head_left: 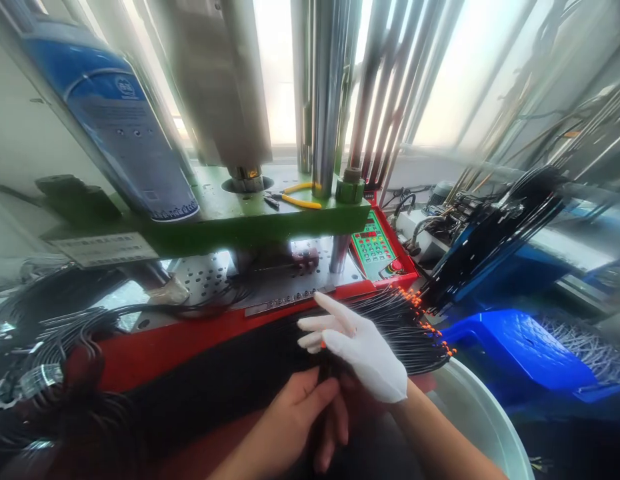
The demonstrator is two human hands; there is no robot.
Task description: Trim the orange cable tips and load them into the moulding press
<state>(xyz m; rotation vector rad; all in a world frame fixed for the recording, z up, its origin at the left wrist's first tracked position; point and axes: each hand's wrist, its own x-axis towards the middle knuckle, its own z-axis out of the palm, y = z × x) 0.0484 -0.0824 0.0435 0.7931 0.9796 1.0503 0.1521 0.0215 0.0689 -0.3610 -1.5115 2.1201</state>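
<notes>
My left hand (310,407), bare, is closed at the lower middle of the head view. Its thumb and forefinger pinch dark strands that look like black cables. My right hand (363,350), in a white glove, is just above and to the right with its fingers stretched out and apart. A small orange tip (323,345) shows beside the right thumb; whether the thumb presses on it I cannot make out. Under both hands lies a thick bundle of black cables (230,360), its orange-tipped ends (430,328) fanned out to the right.
Behind the hands stands a green press (265,227) bearing a spray can (125,127) and yellow-handled pliers (303,197). A metal strip (285,302) lies along its red front edge. A control panel (377,243), a blue bin (520,347) and a pale tub (495,407) are on the right.
</notes>
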